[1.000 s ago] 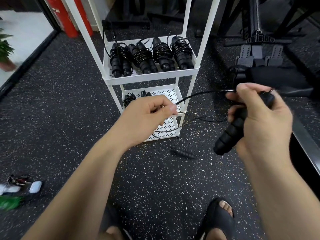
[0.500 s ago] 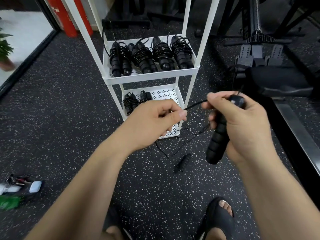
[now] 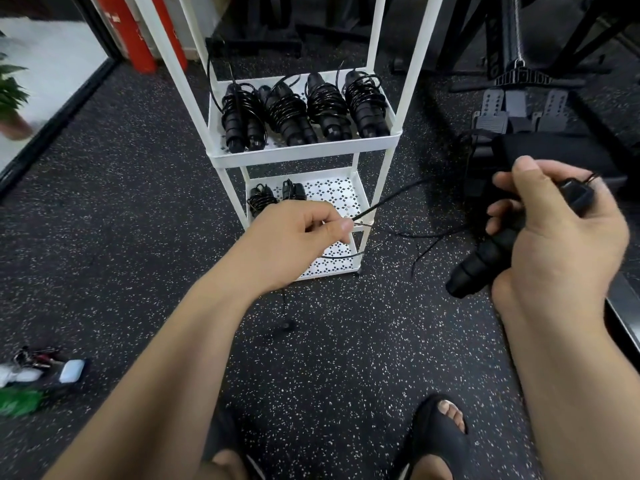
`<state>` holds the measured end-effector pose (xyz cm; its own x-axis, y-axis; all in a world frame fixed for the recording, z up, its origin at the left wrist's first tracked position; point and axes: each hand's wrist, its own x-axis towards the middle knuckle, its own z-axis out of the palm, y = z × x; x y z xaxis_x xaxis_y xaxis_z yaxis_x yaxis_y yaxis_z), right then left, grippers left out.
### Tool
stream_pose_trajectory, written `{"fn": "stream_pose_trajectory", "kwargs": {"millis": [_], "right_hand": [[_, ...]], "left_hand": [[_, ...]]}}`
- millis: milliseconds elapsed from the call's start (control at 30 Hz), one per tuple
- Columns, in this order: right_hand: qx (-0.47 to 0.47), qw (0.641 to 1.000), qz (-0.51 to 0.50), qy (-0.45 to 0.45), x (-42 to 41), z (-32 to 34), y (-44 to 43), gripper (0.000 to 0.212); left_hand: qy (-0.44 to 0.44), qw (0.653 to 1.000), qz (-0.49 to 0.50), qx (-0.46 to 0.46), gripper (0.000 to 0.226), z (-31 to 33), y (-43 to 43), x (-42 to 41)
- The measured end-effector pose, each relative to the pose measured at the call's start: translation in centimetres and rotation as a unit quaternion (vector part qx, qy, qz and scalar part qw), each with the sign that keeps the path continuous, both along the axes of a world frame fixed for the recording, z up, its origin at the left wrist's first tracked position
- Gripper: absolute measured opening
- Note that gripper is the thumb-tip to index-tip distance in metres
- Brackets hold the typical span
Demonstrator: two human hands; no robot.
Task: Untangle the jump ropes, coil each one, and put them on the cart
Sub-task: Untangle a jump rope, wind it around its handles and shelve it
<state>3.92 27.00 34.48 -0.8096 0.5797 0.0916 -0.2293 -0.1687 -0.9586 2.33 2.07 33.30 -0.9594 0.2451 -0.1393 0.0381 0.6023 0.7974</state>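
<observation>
My right hand (image 3: pixel 561 237) grips the black ribbed handle (image 3: pixel 478 265) of a jump rope, its butt pointing down and left. The thin black cord (image 3: pixel 391 197) runs from that hand leftward to my left hand (image 3: pixel 304 233), which pinches it between thumb and fingers in front of the white cart (image 3: pixel 394 136). More cord loops down to the floor, where the rope's other handle (image 3: pixel 285 325) lies. Several coiled ropes (image 3: pixel 304 109) sit side by side on the cart's middle shelf, and two more (image 3: pixel 273 197) on the lower shelf.
Black speckled rubber floor (image 3: pixel 346 358) all around. A rowing machine with footplates (image 3: pixel 519 109) stands at the right, its rail near my right arm. Keys and an earbud case (image 3: pixel 71 370) lie at the left. Red cylinders (image 3: pixel 138 36) stand behind the cart. My sandalled foot (image 3: pixel 443 434) is below.
My right hand has swung back out to the right with the handle, drawing the cord taut. The loose handle on the floor has slid left and nearer me. My left hand stays pinching the cord.
</observation>
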Motion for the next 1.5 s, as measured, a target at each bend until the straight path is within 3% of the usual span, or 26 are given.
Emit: {"fn": "stream_pose_trajectory", "kwargs": {"millis": [200,300,433,533,600,700,833,1033,1200,1367,1500], "right_hand": [[-0.049,0.985,0.142,-0.081,0.2,-0.4,-1.9,0.011],[-0.054,0.976,0.191,-0.093,0.6,-0.6,-3.3,0.022],[-0.043,0.978,0.193,-0.069,0.9,0.0,-4.0,0.047],[0.025,0.980,0.190,-0.059,1.1,0.1,-4.0,0.064],[0.064,0.980,0.181,-0.045,1.3,0.1,-4.1,0.071],[0.051,0.982,0.177,-0.037,1.5,0.2,-4.1,0.076],[0.067,0.970,0.217,-0.083,1.3,-0.1,-4.2,0.064],[0.128,0.945,0.272,-0.128,1.2,-1.3,-4.8,0.002],[0.099,0.953,0.246,-0.143,1.1,-1.7,-4.9,0.020],[-0.042,0.976,0.198,-0.076,0.6,-0.4,-4.0,0.020],[-0.134,0.980,0.123,-0.079,-0.4,-0.2,-1.4,0.018]], "left_hand": [[0.002,0.997,-0.011,0.083,0.025,0.5,0.8,0.4],[0.010,0.995,-0.012,0.100,0.026,0.6,1.1,0.4],[0.014,0.994,-0.007,0.107,0.027,0.6,1.0,0.5],[0.036,0.993,0.024,0.108,0.029,0.5,0.7,0.5],[0.052,0.990,0.071,0.114,0.031,0.4,0.5,0.2],[0.058,0.986,0.102,0.119,0.031,0.4,0.4,-0.1],[0.029,0.994,0.040,0.102,0.030,0.4,0.8,0.3],[0.022,0.999,-0.018,0.046,0.029,-0.3,1.9,0.4],[0.005,0.999,-0.047,0.025,0.032,-0.7,2.3,0.7],[-0.004,0.999,-0.041,0.021,0.026,-0.4,1.8,0.5],[-0.019,0.999,-0.036,0.005,0.024,-0.3,0.5,0.2]]}}
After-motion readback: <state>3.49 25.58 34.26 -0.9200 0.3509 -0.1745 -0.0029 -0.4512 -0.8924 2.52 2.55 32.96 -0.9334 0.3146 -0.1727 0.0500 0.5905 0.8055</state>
